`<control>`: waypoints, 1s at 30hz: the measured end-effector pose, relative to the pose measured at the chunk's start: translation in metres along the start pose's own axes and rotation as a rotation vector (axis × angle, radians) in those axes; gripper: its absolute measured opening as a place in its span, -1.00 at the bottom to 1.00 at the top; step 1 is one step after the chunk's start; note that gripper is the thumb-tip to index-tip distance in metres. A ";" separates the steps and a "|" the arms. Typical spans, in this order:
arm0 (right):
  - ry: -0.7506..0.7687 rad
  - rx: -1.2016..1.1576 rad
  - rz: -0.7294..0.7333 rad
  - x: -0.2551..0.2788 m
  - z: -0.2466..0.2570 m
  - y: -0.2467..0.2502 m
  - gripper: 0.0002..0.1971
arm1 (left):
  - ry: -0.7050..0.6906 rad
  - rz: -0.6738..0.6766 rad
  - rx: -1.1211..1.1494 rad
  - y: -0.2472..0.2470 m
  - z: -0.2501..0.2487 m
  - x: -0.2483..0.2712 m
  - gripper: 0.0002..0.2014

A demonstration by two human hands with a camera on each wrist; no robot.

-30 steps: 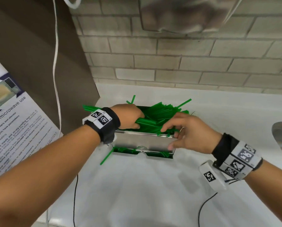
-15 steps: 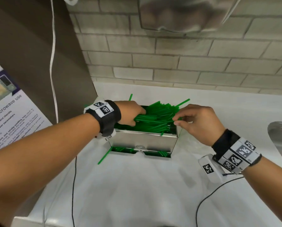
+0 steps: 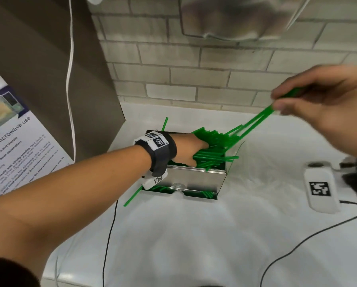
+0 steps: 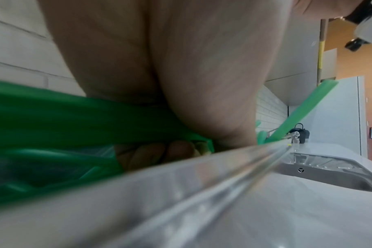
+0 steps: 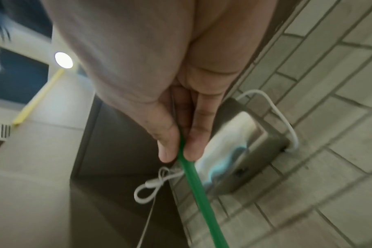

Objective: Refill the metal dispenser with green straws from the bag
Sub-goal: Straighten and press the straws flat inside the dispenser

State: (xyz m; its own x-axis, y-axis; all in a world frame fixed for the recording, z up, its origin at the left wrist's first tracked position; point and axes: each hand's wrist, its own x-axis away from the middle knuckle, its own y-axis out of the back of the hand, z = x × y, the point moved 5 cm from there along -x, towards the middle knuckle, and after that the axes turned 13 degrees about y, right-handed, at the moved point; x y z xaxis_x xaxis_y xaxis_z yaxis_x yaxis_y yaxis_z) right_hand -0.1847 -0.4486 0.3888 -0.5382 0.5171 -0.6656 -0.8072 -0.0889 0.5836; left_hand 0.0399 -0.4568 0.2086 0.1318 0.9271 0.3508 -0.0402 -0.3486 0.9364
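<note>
The open-topped, shiny metal dispenser (image 3: 196, 179) on the counter is heaped with green straws (image 3: 212, 150) lying crisscross, some poking over its rim, one (image 3: 132, 196) slanting out at its lower left corner, and a few (image 3: 254, 123) pinched aloft.

The printed notice (image 3: 18, 146) leaning at the left edge carries a heading of which "for microwave use" can be read; the bold and plain lines below it are too small and blurred to make out. No other legible writing shows in the views.
</note>
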 end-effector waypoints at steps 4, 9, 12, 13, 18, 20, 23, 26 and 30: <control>-0.068 -0.084 0.026 -0.018 -0.008 0.034 -0.93 | 0.001 0.007 0.048 0.004 0.007 0.004 -0.55; -0.069 -0.163 -0.040 -0.015 -0.016 0.019 -0.78 | 0.081 -0.091 0.236 0.032 0.048 0.026 -0.51; -0.091 -0.256 -0.097 -0.006 -0.028 -0.017 -0.86 | 0.139 -0.159 0.291 0.037 0.079 0.044 -0.56; -0.117 -0.295 -0.088 -0.004 -0.033 -0.030 -0.86 | 0.163 -0.207 0.309 0.037 0.090 0.052 -0.63; -0.241 -0.417 -0.052 0.007 -0.052 -0.083 -0.82 | 0.329 -0.377 0.539 0.018 0.133 0.109 -0.57; -0.306 -0.428 -0.005 0.014 -0.059 -0.107 -0.82 | 0.374 -0.385 0.687 -0.006 0.141 0.126 -0.46; -0.358 -0.367 0.105 0.027 -0.070 -0.138 -0.83 | 0.419 -0.431 0.978 -0.049 0.135 0.134 -0.41; -0.332 -0.213 0.281 0.038 -0.074 -0.161 -0.87 | 0.420 -0.470 1.153 -0.075 0.110 0.124 -0.33; -0.159 -0.039 0.493 0.041 -0.065 -0.175 -0.88 | 0.377 -0.508 1.191 -0.073 0.093 0.097 -0.22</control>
State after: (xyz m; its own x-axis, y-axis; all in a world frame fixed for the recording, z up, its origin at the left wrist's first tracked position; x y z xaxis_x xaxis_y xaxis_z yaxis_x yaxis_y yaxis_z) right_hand -0.0816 -0.4671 0.2288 -0.8157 0.5283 -0.2357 -0.4773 -0.3843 0.7903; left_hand 0.1480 -0.3544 0.1735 -0.4107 0.9023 0.1311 0.8344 0.3139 0.4531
